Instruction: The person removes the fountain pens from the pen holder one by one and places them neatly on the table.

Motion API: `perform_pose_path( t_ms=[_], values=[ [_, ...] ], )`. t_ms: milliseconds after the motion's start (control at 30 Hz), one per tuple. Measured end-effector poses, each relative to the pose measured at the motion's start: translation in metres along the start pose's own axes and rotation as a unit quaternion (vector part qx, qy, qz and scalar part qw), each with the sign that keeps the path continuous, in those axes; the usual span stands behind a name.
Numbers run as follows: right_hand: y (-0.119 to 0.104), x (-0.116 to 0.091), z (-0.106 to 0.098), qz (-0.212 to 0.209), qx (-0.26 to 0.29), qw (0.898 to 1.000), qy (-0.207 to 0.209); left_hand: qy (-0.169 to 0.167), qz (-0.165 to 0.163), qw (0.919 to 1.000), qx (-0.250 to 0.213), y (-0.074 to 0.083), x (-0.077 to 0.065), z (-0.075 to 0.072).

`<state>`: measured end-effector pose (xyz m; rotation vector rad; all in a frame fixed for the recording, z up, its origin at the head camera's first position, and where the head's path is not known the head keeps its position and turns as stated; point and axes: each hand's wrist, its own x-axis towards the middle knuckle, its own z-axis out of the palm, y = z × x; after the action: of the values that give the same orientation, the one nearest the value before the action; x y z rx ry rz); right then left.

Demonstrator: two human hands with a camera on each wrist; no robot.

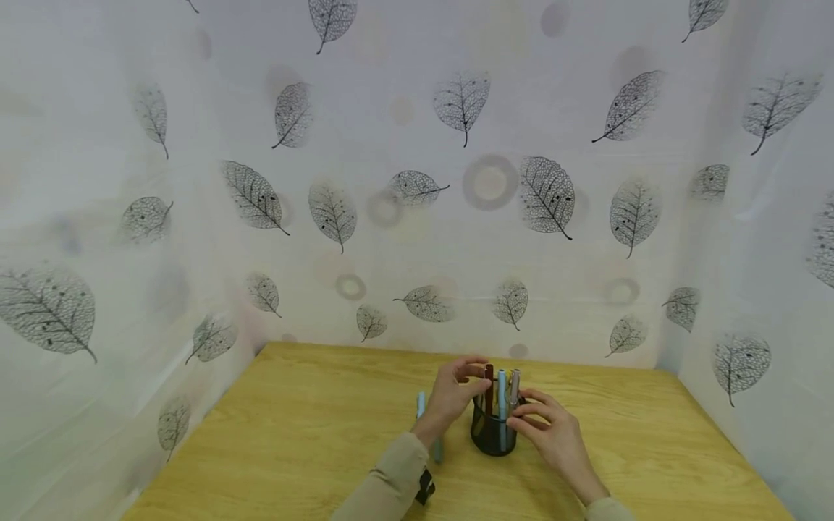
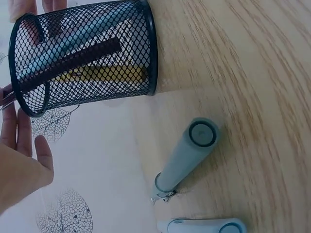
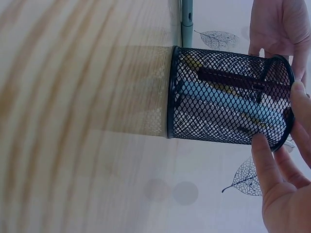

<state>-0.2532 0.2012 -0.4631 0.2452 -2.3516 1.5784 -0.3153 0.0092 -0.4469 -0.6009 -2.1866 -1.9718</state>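
A black mesh pen holder (image 1: 493,436) stands upright on the table, with several pens inside. My left hand (image 1: 449,396) pinches the upper part of a dark red pen (image 1: 489,376); in the left wrist view, this pen's lower end (image 2: 109,47) hangs above the holder's base. My right hand (image 1: 554,433) holds the holder by its rim, the thumb against the mesh in the right wrist view. Beside the dark red pen, a light blue pen (image 1: 502,394) and a greyish pen (image 1: 515,385) stick out. Something yellow (image 2: 107,74) shows through the mesh.
Left of the holder, a grey-green pen (image 2: 184,155) and another light blue pen (image 2: 206,226) lie on the wooden table (image 1: 293,434), partly behind my left forearm. A small black object (image 1: 425,486) shows beside the left sleeve. Leaf-patterned curtains (image 1: 417,246) enclose the table's back and sides.
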Motion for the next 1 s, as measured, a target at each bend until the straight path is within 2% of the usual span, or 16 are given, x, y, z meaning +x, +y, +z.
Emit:
perform_pose_path(
  t_ms=[200,400,533,700,900,1000],
  values=[
    [0.0,-0.001,-0.001,-0.006,-0.003,1.0,0.003,-0.017,0.015,0.9981,-0.058,0.003,-0.001,-0.003],
    [0.0,-0.002,-0.001,-0.007,-0.011,1.0,0.008,-0.023,0.038,0.9954,-0.084,0.007,0.0,-0.007],
    [0.002,-0.002,0.0,-0.008,-0.013,1.0,0.007,-0.014,0.05,0.994,-0.097,0.009,0.001,-0.009],
    [0.001,-0.001,0.001,-0.015,-0.009,1.0,0.008,0.007,0.07,0.9931,-0.094,0.015,-0.001,-0.013],
    [0.002,-0.001,0.001,-0.006,-0.008,1.0,0.004,0.031,0.09,0.994,-0.054,0.019,0.002,-0.021],
    [0.001,-0.001,0.0,0.0,-0.016,1.0,0.003,0.044,0.104,0.9916,-0.064,0.022,0.005,-0.027]
  ],
)
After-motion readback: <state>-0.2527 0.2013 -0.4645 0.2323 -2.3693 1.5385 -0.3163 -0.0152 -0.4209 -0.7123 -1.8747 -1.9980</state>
